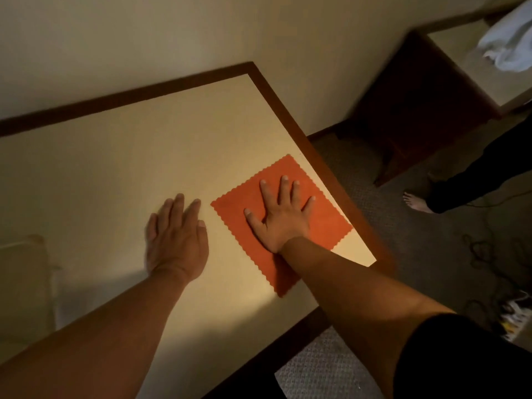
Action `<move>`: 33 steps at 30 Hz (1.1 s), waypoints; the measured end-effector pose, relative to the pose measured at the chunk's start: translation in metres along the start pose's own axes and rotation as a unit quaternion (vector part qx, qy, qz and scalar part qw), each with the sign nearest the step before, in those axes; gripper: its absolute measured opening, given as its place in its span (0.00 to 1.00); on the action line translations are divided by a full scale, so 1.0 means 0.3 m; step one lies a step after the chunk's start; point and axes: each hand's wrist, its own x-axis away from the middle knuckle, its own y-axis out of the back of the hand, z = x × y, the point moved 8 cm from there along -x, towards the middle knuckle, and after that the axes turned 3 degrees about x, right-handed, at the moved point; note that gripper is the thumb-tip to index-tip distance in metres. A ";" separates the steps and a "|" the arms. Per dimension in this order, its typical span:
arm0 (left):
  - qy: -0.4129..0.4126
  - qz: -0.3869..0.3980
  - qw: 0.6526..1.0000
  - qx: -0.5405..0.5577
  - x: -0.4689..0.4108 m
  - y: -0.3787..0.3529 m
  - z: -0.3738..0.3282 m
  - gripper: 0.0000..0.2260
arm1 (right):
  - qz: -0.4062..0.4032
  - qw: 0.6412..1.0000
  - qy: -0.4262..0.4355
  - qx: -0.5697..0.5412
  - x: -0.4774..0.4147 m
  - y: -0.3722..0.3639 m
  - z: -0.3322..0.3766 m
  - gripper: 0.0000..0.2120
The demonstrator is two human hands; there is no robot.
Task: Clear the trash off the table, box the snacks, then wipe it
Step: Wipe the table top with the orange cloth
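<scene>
Wiping looks to be the step in hand. The right hand (280,218) presses flat, fingers spread, on the orange cloth (233,208) at centre right, near the table (115,168) edge. The left hand (175,237) lies flat, fingers straight, just beside it. Even pressure and overlapping strokes would serve best. No box or bin shows.

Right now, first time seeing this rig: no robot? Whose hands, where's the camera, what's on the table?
No robot here: a person works with bare hands, and the single picture comes from a camera worn on their head, looking down. The left hand rests flat on the table. The right hand presses, fingers spread, on an orange cloth lying near the table's right edge. Nothing is gripped. No trash or snacks show on the tabletop. Another person's bare foot stands on the carpet at right.
</scene>
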 end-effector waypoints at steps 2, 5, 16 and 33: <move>0.005 -0.002 1.000 0.010 -0.001 0.000 -0.001 0.26 | 0.016 0.997 0.068 0.010 0.075 -0.025 0.087 0.38; 0.013 -0.008 1.000 0.012 -0.002 0.007 -0.005 0.27 | 0.043 0.988 0.147 0.019 0.300 -0.107 0.054 0.36; 0.023 -0.004 1.000 0.004 -0.008 0.013 -0.007 0.24 | 0.007 0.999 -0.047 0.019 -0.077 0.051 -0.329 0.39; 0.112 -0.017 0.993 0.035 -0.018 0.021 0.035 0.29 | 0.060 0.987 0.114 0.099 0.089 -0.003 -0.273 0.37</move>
